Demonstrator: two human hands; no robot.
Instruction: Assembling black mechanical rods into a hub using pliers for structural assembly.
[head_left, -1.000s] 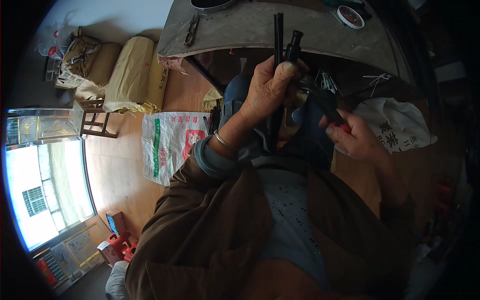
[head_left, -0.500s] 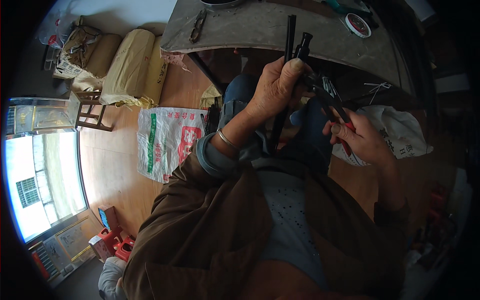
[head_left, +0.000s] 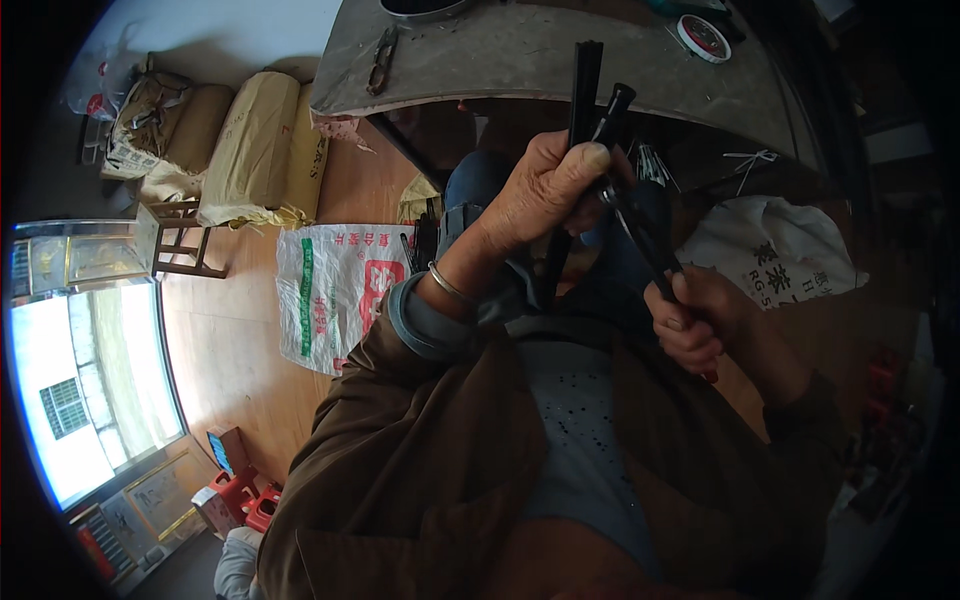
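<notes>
My left hand (head_left: 550, 190) is closed around a bundle of black strips (head_left: 587, 85) and a black tube (head_left: 614, 108) with a flared end. The strips run on below the hand toward my lap. My right hand (head_left: 693, 320) grips a pair of pliers (head_left: 645, 238) by its handles, which are pressed together; a bit of red shows at their lower end. The jaws of the pliers reach the tube beside my left thumb. What they bite on is too dark to make out.
A grey table (head_left: 480, 65) stands ahead, bearing a scissor-like tool (head_left: 381, 60), a round tin (head_left: 703, 38) and a dark pan (head_left: 425, 8). White sacks (head_left: 335, 290) lie on the floor at both sides. Brown wrapped bundles (head_left: 255, 145) and a wooden stool (head_left: 180, 240) are at left.
The plier handles have closed together, and my right hand has drawn down toward me. The black strips and tube have tilted, their tops shifting slightly lower and to the right.
</notes>
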